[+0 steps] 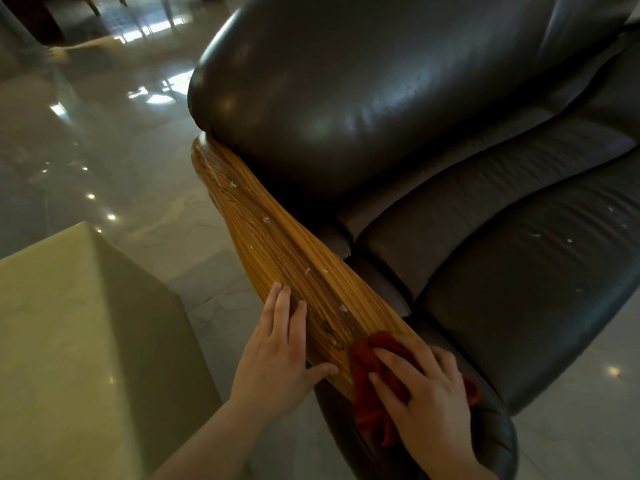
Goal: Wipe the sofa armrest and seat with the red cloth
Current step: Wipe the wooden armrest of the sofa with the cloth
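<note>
A long striped wooden armrest runs from the upper left down to the bottom centre along a dark leather sofa. Small white specks dot the wood. The red cloth lies bunched on the near end of the armrest, and my right hand presses flat on top of it. My left hand rests open on the armrest's left edge, fingers spread, just left of the cloth. The dark seat cushion lies to the right and carries a few white specks.
The sofa's bulging dark backrest rises above the armrest. A pale green block-shaped table stands at the lower left, close to the armrest. Glossy tiled floor stretches to the left and behind.
</note>
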